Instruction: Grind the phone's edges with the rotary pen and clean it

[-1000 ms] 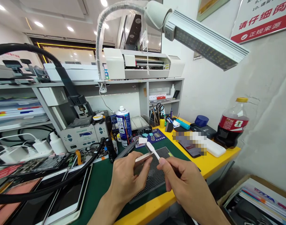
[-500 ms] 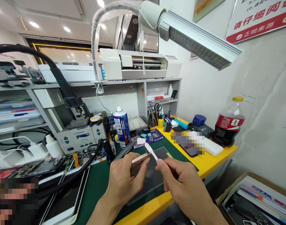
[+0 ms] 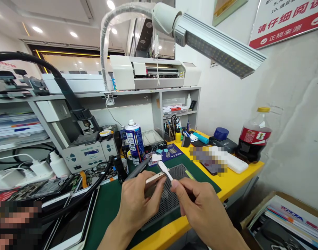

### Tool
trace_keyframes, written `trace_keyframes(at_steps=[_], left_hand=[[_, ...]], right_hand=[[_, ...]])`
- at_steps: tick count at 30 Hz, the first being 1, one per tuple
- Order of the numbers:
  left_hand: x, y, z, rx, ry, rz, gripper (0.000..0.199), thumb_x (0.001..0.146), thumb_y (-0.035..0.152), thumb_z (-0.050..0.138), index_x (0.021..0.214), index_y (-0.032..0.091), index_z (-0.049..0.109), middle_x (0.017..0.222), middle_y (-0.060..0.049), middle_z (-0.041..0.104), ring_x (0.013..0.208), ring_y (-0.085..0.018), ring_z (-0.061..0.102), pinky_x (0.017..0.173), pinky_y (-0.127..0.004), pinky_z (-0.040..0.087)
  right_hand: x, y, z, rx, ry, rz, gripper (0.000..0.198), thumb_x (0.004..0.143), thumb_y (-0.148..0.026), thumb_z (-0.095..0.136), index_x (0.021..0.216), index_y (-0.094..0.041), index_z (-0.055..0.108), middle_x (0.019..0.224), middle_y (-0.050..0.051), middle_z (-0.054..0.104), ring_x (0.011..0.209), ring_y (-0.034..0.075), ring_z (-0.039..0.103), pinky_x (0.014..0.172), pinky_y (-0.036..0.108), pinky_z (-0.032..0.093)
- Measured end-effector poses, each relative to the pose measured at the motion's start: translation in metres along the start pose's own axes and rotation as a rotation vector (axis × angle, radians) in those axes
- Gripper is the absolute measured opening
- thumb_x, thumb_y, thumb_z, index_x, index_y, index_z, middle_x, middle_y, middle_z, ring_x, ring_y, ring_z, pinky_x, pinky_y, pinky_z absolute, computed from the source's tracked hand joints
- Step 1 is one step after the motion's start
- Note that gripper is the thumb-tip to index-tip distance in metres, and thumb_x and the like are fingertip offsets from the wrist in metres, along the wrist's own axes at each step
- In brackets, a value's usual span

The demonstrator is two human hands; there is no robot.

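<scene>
My left hand [image 3: 135, 198] is closed around a slim phone [image 3: 155, 178] with a rose-gold edge, held on its side so that the edge faces up. In my right hand [image 3: 200, 199], thumb and fingers pinch the handle of a white toothbrush [image 3: 166, 170]. Its head lies over the far end of the phone's edge; the bristles are turned away, and I cannot tell whether they touch. Beneath both hands are a grey perforated pad [image 3: 185, 173] and a dark green mat [image 3: 107, 205].
A blue spray can [image 3: 134, 142] and a black flashlight [image 3: 119, 169] stand beyond my left hand. Tablets [image 3: 70, 222] lie at left by a black hose [image 3: 91, 194]. At right are a phone [image 3: 212, 167], a white box [image 3: 235, 162] and a cola bottle [image 3: 254, 139]. A lamp [image 3: 221, 48] hangs above.
The toothbrush and my right hand have shifted slightly left along the phone's edge. My left hand keeps its hold on the phone, nearly still.
</scene>
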State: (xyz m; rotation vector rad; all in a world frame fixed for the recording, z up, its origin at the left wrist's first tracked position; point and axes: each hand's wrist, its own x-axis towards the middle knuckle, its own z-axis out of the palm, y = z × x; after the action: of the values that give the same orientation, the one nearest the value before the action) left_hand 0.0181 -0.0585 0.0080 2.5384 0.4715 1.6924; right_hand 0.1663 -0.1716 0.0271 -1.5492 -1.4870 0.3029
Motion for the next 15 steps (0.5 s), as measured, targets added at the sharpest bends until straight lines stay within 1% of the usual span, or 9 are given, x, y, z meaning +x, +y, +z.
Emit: trace_keyframes(at_steps=[3, 6, 10, 15], left_hand=[[0.000, 0.000, 0.000, 0.002, -0.005, -0.007, 0.020, 0.089, 0.019, 0.072, 0.102, 0.021, 0.058, 0.078, 0.000, 0.075, 0.054, -0.014, 0.072, 0.042, -0.018, 0.048], [-0.001, 0.000, 0.000, 0.007, 0.002, -0.012, 0.019, 0.090, 0.020, 0.072, 0.103, 0.021, 0.058, 0.080, 0.000, 0.076, 0.055, -0.014, 0.072, 0.046, -0.019, 0.051], [0.001, -0.001, -0.001, 0.032, 0.027, -0.021, 0.018, 0.090, 0.020, 0.071, 0.102, 0.021, 0.058, 0.080, 0.000, 0.075, 0.058, -0.014, 0.073, 0.052, -0.020, 0.054], [0.003, 0.000, -0.002, 0.057, 0.034, -0.023, 0.016, 0.091, 0.022, 0.070, 0.101, 0.021, 0.057, 0.081, 0.000, 0.076, 0.060, -0.015, 0.073, 0.053, -0.020, 0.054]], right_hand=[[-0.001, 0.000, 0.004, 0.037, 0.003, 0.016, 0.050, 0.104, -0.048, 0.038, 0.061, -0.022, 0.042, 0.052, -0.004, 0.045, 0.048, 0.011, 0.040, 0.051, 0.030, 0.025], [-0.001, 0.000, 0.010, 0.088, 0.019, 0.026, 0.050, 0.103, -0.048, 0.038, 0.061, -0.022, 0.042, 0.051, -0.004, 0.043, 0.047, 0.011, 0.040, 0.049, 0.029, 0.025], [0.000, 0.003, 0.018, 0.100, 0.094, -0.046, 0.045, 0.104, -0.043, 0.041, 0.065, -0.022, 0.047, 0.054, -0.003, 0.046, 0.048, 0.011, 0.042, 0.049, 0.028, 0.028], [0.004, 0.007, 0.032, 0.072, 0.158, -0.137, 0.038, 0.105, -0.035, 0.042, 0.073, -0.021, 0.057, 0.055, -0.003, 0.052, 0.046, 0.011, 0.048, 0.048, 0.025, 0.032]])
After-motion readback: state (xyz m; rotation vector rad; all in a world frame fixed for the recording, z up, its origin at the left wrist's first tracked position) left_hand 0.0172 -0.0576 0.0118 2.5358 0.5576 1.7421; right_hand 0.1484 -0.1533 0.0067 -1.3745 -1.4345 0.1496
